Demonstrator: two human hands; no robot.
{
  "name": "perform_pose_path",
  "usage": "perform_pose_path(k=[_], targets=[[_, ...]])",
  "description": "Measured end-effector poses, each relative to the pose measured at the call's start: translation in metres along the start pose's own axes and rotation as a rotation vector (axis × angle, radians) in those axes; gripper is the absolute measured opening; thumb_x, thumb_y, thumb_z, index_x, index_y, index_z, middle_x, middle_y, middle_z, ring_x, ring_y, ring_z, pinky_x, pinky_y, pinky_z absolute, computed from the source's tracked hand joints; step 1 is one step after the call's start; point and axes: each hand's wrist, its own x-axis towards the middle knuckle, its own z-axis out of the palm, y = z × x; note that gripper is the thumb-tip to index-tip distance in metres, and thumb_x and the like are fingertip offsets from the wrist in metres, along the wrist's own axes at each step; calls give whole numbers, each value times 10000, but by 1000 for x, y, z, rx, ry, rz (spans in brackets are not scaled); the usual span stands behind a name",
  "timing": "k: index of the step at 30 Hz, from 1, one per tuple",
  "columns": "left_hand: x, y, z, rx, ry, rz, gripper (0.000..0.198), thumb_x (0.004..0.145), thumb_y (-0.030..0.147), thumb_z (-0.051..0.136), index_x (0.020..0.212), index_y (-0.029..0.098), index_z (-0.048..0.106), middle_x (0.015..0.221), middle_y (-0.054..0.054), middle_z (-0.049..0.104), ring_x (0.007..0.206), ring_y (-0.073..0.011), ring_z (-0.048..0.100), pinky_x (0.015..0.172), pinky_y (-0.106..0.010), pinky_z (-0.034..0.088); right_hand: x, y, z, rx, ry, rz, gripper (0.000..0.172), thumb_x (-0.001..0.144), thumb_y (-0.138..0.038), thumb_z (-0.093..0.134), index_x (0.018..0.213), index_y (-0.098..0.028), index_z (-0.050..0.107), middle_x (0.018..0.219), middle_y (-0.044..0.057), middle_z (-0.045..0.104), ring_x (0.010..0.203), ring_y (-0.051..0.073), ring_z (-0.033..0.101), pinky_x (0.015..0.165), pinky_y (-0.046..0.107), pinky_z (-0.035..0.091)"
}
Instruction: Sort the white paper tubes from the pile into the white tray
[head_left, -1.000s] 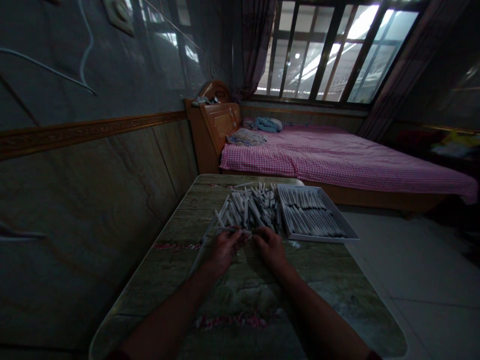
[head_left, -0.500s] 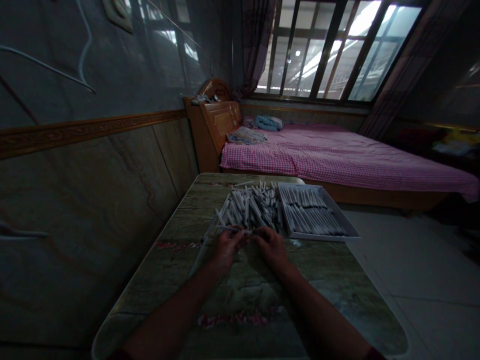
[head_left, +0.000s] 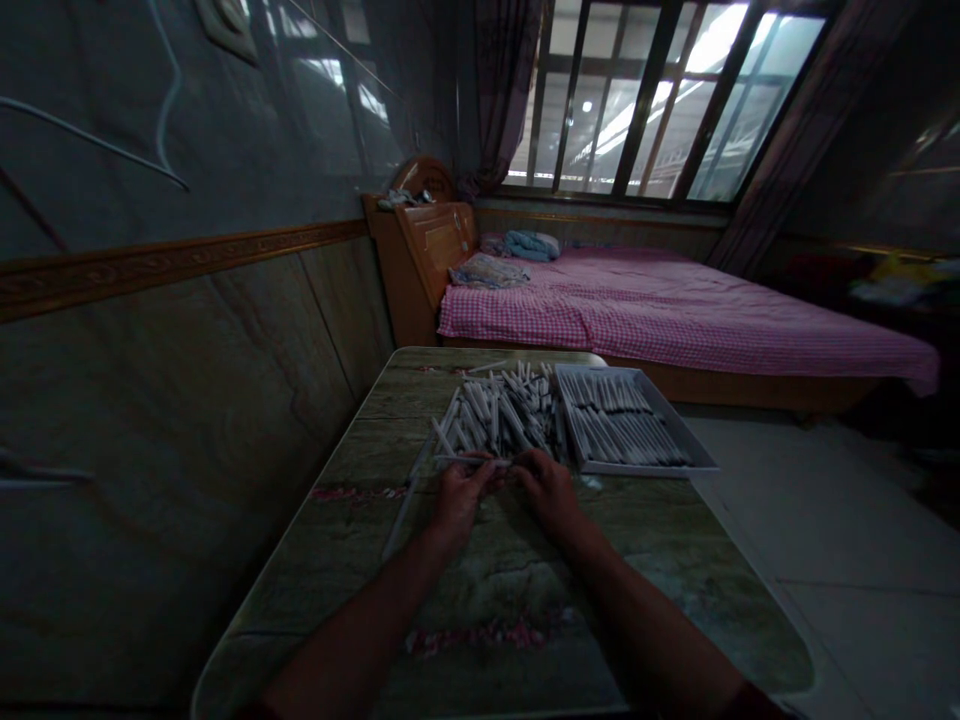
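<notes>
My left hand is closed in a pinch on a slim white pen-like stick, which lies roughly level and points left. Beside it, my right hand has its fingers pinched at the right end of the same stick; the fingertips are dark and partly hidden. Just beyond both hands is a loose pile of similar white sticks, heaped at many angles. To the right of the pile, a shallow white box holds more of the sticks, laid side by side in two rows.
The hands work over a wood-patterned table with a pale rim. A long thin strip lies left of my left hand. Behind stands a bed with a pink checked sheet; a tiled wall runs along the left.
Both hands stay in nearly the same place, still at the stick. The whole view has shifted slightly. Pile and box look unchanged.
</notes>
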Motion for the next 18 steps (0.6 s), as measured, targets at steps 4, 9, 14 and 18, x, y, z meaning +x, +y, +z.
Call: perform_pose_path(k=[4,9,14,18], targets=[[1,-2,0,23,-9,-3,420,523,351,895,785,161,628,713,-34,730,663,-190,716,630,-282,559,-3,0,-4,-134,-37,-86,129,889,-258,488,845,-215,601,799,39,643,745,186,589,687,273,431],[2,-5,0,43,-28,2,461,506,397,897,792,147,636,721,-45,729,656,-195,710,624,-297,564,-4,0,-5,-225,-68,-114,186,938,-283,441,793,-228,543,753,25,599,670,178,543,639,274,381],[0,-4,1,52,-58,-20,487,499,417,898,800,154,621,708,-40,725,651,-212,712,617,-317,565,-7,7,0,-253,-81,-147,262,978,-286,382,775,-235,541,718,21,577,643,173,527,626,280,371],[-4,-2,4,70,-49,-30,475,513,417,891,802,155,619,697,-30,724,628,-197,707,616,-308,568,-10,9,-2,-257,-104,-189,251,968,-289,416,775,-233,566,749,38,592,665,185,537,627,297,370]])
